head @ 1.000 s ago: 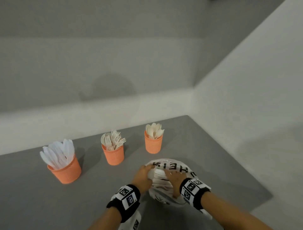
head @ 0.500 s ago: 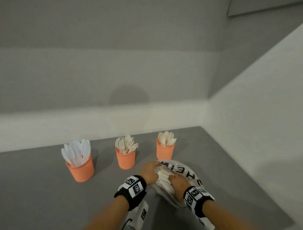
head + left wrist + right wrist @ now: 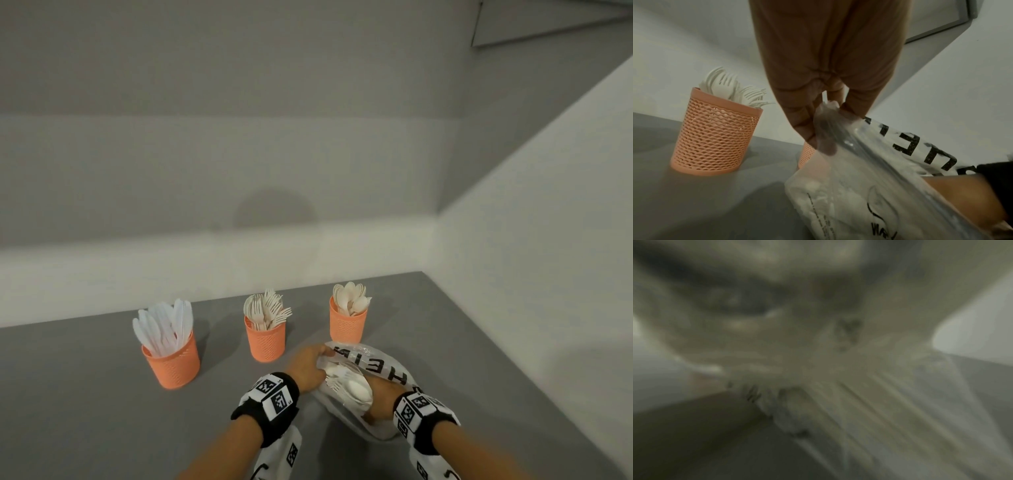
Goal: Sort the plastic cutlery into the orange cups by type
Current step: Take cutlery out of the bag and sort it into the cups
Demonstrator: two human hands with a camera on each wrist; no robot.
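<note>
Head view: my left hand [image 3: 306, 368] pinches the plastic bag [image 3: 383, 370] open; my right hand [image 3: 380, 399], inside it, grips white cutlery [image 3: 352, 387]; orange cups [image 3: 264, 339] beyond.

A grey table [image 3: 85, 394] runs into a corner between pale walls. Three orange mesh cups stand on it in a row, well apart: the left cup [image 3: 171, 363] with knives, the middle cup [image 3: 265, 341] with forks, the right cup [image 3: 347, 325] with spoons. Just in front of the right cup a clear plastic bag [image 3: 387, 371] with black lettering lies on the table.
</note>
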